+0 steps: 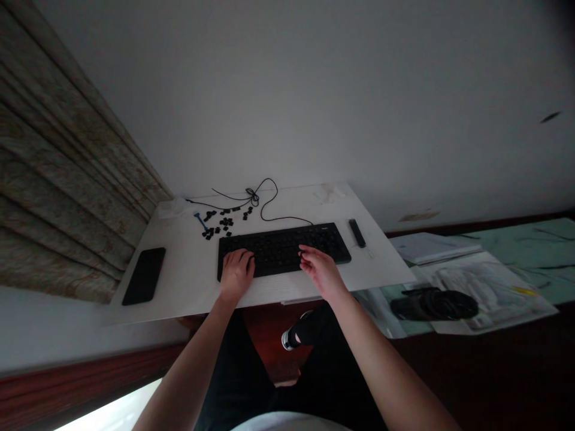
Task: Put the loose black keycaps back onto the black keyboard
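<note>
White desk (188, 281); my left hand's fingers (242, 258) curl on the black keyboard (287, 248); my right hand's fingers (306, 252) sit half-open at its keys; neither grips anything.

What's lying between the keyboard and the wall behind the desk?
Head view: small black keycaps and a looped black cable on the white desk, a blue tool at their left.

The keyboard (287, 254) is matt black plastic, and the loose keycaps (223, 225) near the desktop's far edge look the same. The desktop (188, 281) is smooth white laminate with a faint grain. By its left edge, the phone (144, 275) shows a glossy dark face, and beyond hangs a pleated, patterned cloth curtain (58, 179).
</note>
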The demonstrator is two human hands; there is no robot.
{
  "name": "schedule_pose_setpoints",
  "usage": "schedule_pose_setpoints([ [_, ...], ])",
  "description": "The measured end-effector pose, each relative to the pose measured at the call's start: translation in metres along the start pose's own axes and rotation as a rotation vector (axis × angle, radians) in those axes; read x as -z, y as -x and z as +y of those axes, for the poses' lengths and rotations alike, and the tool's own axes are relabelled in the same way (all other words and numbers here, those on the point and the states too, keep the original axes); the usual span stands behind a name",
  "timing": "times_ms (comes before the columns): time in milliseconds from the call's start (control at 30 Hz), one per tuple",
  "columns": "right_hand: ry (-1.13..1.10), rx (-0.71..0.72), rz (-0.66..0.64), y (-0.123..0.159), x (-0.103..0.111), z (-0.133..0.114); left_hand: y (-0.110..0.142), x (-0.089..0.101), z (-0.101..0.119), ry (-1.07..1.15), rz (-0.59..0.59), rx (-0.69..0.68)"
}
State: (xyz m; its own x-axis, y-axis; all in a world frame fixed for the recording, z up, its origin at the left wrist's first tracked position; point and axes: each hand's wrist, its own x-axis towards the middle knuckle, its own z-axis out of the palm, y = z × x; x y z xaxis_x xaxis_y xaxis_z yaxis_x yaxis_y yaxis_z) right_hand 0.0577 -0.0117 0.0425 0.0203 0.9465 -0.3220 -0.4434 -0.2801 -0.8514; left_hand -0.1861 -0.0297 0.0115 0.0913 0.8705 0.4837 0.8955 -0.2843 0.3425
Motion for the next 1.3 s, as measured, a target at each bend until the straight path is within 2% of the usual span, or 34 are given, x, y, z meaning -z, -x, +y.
schedule_pose_setpoints([
  [200, -0.07, -0.01, 0.006, -0.001, 0.008, 0.0, 0.0, -0.001, 0.0, 0.001, 0.009, -0.009],
  [367, -0.023, -0.005, -0.046, -0.001, 0.007, -0.001, 0.004, 0.002, -0.004, 0.056, 0.036, 0.016],
  [467, 0.033, 0.007, -0.051, -0.002, 0.007, -0.003, 0.002, 0.011, -0.02, 0.059, 0.07, 0.059],
  [667, 0.088, -0.005, -0.064, -0.011, 0.003, -0.01, -0.01, 0.03, -0.068, 0.044, 0.118, 0.185],
  [833, 0.171, 0.006, -0.053, -0.018, -0.017, -0.012, -0.01, 0.023, -0.074, 0.084, 0.009, 0.157],
  [1000, 0.319, -0.001, -0.176, -0.031, -0.043, -0.014, -0.006, 0.021, -0.07, 0.076, -0.092, 0.075],
  [1133, 0.583, 0.052, -0.258, -0.054, -0.063, -0.018, -0.007, 0.024, -0.071, 0.078, -0.154, 0.017],
  [1300, 0.99, 0.243, -0.39, -0.092, -0.092, -0.019, -0.008, 0.023, -0.071, 0.076, -0.144, 0.03],
])
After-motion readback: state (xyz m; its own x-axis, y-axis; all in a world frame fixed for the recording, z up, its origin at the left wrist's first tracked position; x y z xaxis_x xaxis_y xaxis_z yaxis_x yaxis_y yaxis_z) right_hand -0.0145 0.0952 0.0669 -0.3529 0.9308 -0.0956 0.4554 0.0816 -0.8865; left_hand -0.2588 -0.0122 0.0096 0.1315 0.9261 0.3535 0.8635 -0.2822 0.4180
